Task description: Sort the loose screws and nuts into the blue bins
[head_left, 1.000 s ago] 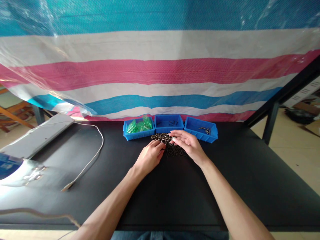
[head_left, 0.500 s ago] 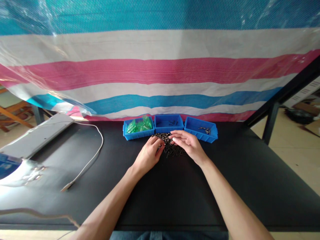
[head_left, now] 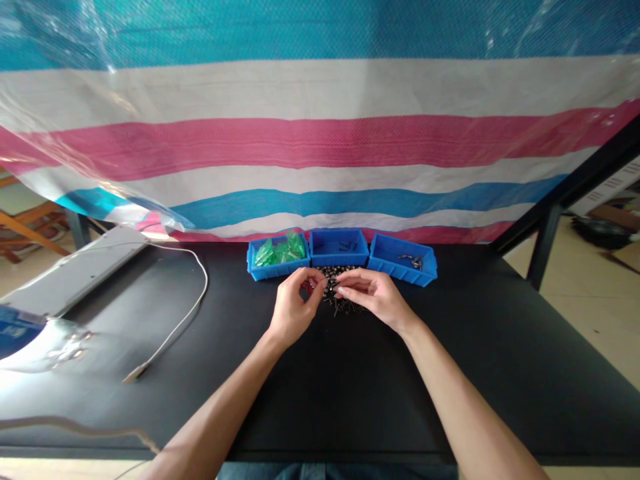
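Fingertips of both hands nearly meet just above the small-parts pile, thumb and forefinger of the left hand (head_left: 294,308) drawn close together, those of the right hand (head_left: 381,297) curved toward them; what, if anything, either one pinches is too small to tell. Beneath and between them, near the middle of the table's (head_left: 320,400) far edge, lie shiny small metal pieces (head_left: 334,271), with dark screws (head_left: 347,307) heaped on the near side.

Three blue plastic bins stand side by side along that far edge. The left bin (head_left: 278,271) holds green plastic pieces (head_left: 280,251), the middle bin (head_left: 340,260) a few dark screws, and the right bin (head_left: 401,274) a few shiny metal parts (head_left: 414,261).

Toward the left edge, a pale cable (head_left: 173,335) curves down to its plug (head_left: 134,375). A light grey panel (head_left: 85,267) lies at the far left corner; nearer, at the left edge, a blue label (head_left: 19,331) carries white marks too blurred to read. Behind the far edge hangs a blue, white and pink striped sheet (head_left: 320,143).
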Demonstrator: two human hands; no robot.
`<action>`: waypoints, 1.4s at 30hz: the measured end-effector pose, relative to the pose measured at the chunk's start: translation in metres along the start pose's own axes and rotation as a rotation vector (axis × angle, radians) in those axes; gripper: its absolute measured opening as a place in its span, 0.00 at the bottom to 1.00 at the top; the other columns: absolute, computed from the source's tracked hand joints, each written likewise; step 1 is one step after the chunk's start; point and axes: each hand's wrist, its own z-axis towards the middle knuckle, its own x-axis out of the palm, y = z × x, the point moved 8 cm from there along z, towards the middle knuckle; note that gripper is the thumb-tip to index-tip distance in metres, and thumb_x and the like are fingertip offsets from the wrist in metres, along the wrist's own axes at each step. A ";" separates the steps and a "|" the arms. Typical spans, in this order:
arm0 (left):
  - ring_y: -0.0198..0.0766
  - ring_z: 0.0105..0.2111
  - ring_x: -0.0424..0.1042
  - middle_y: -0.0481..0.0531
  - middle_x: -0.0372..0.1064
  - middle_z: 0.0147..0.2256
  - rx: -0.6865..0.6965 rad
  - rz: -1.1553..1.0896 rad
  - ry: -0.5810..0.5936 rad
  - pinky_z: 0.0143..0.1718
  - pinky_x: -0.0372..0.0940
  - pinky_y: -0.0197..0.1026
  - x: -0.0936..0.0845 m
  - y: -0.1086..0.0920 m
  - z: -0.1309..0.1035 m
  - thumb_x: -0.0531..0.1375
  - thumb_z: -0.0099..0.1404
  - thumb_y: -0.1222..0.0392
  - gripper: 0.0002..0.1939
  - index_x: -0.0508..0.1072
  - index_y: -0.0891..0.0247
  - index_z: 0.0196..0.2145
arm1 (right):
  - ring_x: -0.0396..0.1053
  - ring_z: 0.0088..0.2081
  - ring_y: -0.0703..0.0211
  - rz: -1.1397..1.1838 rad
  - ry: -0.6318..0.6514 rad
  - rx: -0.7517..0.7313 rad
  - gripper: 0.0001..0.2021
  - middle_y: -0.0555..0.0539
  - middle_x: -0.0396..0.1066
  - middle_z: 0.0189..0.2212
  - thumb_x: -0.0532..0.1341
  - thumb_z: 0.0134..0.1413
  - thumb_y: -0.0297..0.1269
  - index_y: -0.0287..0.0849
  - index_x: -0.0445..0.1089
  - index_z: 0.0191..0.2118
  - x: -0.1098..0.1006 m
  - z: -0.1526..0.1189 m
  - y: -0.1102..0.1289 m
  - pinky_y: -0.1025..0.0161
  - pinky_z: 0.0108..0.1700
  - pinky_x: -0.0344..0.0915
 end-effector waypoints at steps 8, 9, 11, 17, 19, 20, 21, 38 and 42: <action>0.35 0.30 0.69 0.50 0.72 0.32 0.010 -0.016 0.026 0.34 0.66 0.37 0.006 -0.005 -0.003 0.59 0.69 0.59 0.05 0.72 0.62 0.35 | 0.80 0.39 0.51 0.116 -0.037 0.040 0.16 0.46 0.82 0.37 0.75 0.45 0.45 0.44 0.80 0.39 0.000 0.000 -0.002 0.52 0.49 0.75; 0.35 0.31 0.69 0.50 0.72 0.32 0.018 -0.009 0.036 0.34 0.66 0.37 0.006 -0.006 -0.003 0.59 0.69 0.59 0.05 0.72 0.62 0.36 | 0.80 0.38 0.52 0.120 -0.043 0.035 0.15 0.46 0.82 0.36 0.75 0.45 0.46 0.44 0.81 0.38 -0.001 0.000 -0.001 0.52 0.48 0.75; 0.36 0.31 0.70 0.50 0.72 0.33 0.057 0.040 0.071 0.35 0.67 0.38 0.006 -0.008 -0.003 0.59 0.69 0.60 0.04 0.72 0.62 0.37 | 0.80 0.36 0.52 0.112 -0.057 0.021 0.14 0.46 0.81 0.34 0.73 0.47 0.47 0.43 0.81 0.37 -0.002 0.000 0.000 0.53 0.46 0.75; 0.45 0.44 0.71 0.55 0.73 0.43 0.260 0.448 0.335 0.48 0.69 0.46 0.013 -0.006 -0.005 0.60 0.69 0.63 0.10 0.72 0.61 0.48 | 0.78 0.33 0.53 0.112 -0.203 -0.022 0.14 0.45 0.81 0.31 0.71 0.50 0.49 0.43 0.81 0.34 -0.016 0.000 0.002 0.53 0.42 0.75; 0.46 0.45 0.72 0.56 0.73 0.44 0.266 0.515 0.382 0.48 0.69 0.47 0.015 0.003 -0.007 0.60 0.69 0.64 0.09 0.73 0.62 0.47 | 0.78 0.34 0.52 0.114 -0.235 -0.037 0.14 0.44 0.81 0.34 0.70 0.52 0.48 0.43 0.81 0.36 -0.020 0.000 0.002 0.52 0.44 0.75; 0.46 0.44 0.72 0.56 0.73 0.43 0.259 0.531 0.401 0.48 0.69 0.47 0.016 0.007 -0.007 0.60 0.69 0.64 0.09 0.73 0.62 0.46 | 0.79 0.37 0.50 0.108 -0.233 -0.048 0.14 0.43 0.81 0.38 0.70 0.53 0.48 0.44 0.81 0.40 -0.021 0.000 0.003 0.50 0.46 0.74; 0.46 0.44 0.72 0.56 0.73 0.43 0.251 0.538 0.418 0.47 0.70 0.46 0.018 0.010 -0.008 0.60 0.69 0.65 0.08 0.74 0.63 0.45 | 0.78 0.43 0.49 0.101 -0.220 -0.063 0.15 0.43 0.81 0.44 0.69 0.55 0.46 0.45 0.80 0.45 -0.020 0.000 0.005 0.49 0.50 0.73; 0.35 0.31 0.72 0.50 0.72 0.34 0.151 0.306 0.256 0.34 0.66 0.36 0.007 0.004 0.000 0.57 0.72 0.65 0.04 0.72 0.62 0.39 | 0.75 0.30 0.60 0.084 -0.470 -0.091 0.14 0.46 0.80 0.35 0.70 0.50 0.42 0.43 0.76 0.42 -0.050 -0.002 0.002 0.62 0.35 0.69; 0.34 0.30 0.72 0.48 0.73 0.31 0.106 0.192 0.173 0.34 0.66 0.35 0.000 0.001 0.004 0.60 0.69 0.65 0.04 0.73 0.62 0.35 | 0.74 0.29 0.60 0.052 -0.434 -0.094 0.11 0.47 0.79 0.31 0.69 0.51 0.43 0.42 0.77 0.38 -0.049 -0.001 0.002 0.62 0.34 0.69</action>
